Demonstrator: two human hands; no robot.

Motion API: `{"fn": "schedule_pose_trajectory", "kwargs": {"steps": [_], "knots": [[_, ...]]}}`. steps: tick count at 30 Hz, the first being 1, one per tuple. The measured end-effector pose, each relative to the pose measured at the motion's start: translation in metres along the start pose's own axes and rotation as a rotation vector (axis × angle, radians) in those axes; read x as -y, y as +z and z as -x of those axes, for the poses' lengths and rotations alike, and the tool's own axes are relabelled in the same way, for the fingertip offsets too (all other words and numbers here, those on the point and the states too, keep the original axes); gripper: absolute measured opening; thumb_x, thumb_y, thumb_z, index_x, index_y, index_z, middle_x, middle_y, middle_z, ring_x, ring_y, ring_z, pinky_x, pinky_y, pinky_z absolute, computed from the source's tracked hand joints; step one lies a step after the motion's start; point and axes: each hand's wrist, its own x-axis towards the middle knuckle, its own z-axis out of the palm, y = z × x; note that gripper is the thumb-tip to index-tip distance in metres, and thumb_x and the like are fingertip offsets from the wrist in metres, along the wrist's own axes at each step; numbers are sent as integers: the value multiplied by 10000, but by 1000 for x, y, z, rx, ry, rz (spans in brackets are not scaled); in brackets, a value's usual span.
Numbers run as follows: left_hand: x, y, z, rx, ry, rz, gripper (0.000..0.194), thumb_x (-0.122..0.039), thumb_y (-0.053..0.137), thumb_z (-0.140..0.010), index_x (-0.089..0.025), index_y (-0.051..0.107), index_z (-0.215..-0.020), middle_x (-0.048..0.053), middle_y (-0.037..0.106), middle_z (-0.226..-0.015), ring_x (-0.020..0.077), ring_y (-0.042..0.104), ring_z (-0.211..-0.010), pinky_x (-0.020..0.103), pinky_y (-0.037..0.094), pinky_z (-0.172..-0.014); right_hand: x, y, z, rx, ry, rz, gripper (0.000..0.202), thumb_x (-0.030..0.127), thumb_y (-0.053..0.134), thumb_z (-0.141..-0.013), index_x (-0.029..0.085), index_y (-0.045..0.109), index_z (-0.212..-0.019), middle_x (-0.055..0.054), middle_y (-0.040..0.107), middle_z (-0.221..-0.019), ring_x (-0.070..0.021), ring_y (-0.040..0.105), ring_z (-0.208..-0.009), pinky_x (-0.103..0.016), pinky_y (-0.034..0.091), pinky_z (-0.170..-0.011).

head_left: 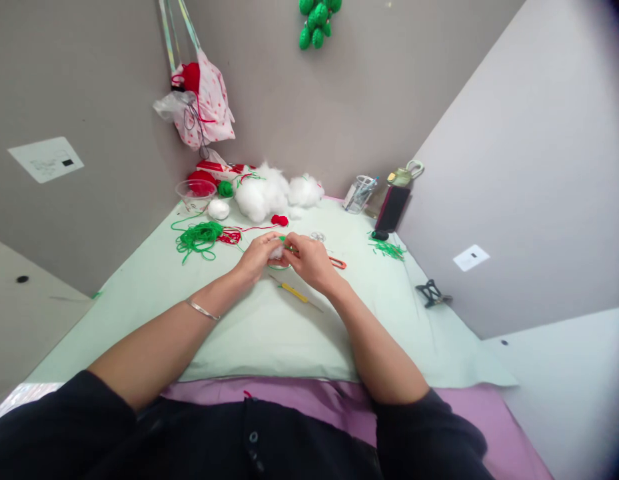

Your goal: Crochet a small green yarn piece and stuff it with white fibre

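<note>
My left hand [259, 255] is closed around a tuft of white fibre stuffing [276, 252] and a small green yarn piece [282, 239]. My right hand [308, 259] meets it from the other side, its fingers pinched at the green piece; the fingertips partly hide the work. Just below the hands lies a yellow-handled crochet hook [293, 291]. An orange-handled tool [338, 263] pokes out past my right hand, partly covered. Beyond the hands rests a small red yarn bundle [279, 220] with a strand leading left.
Loose green yarn [196, 239] and red yarn [230, 235] lie at left, near a clear bowl [196, 193]. White stuffing [262, 193] is heaped at the back. Green snippets [388, 249], a phone [393, 208], a clear cup [359, 195] and a black claw clip [432, 293] are at right.
</note>
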Motion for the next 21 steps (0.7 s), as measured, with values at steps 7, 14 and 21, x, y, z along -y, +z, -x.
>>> {"fn": "schedule_pose_trajectory", "kwargs": {"steps": [7, 14, 21], "knots": [[-3, 8, 3, 110, 24, 61, 268, -393, 702, -841, -144, 681, -936, 49, 744, -893, 166, 715, -807, 323, 632, -803, -7, -1, -4, -101, 139, -47, 149, 262, 569, -796, 230, 487, -677, 62, 450, -564, -126, 364, -571, -273, 286, -605], [-3, 3, 0, 196, 19, 47, 466, -488, 864, -723, -126, 704, -969, 75, 765, -907, 206, 763, -839, 393, 614, -933, -11, -18, -7, -23, 166, -185, 254, 438, 550, -844, 212, 539, -729, 44, 525, -602, -116, 416, -568, -257, 335, -560], [3, -6, -7, 37, 39, -16, 372, -343, 859, -720, -152, 642, -955, 5, 741, -710, 170, 739, -639, 345, 650, -721, 4, -11, -1, 44, 113, -171, 178, 308, 524, -855, 209, 553, -710, 11, 608, -673, -144, 511, -649, -267, 379, -635]]}}
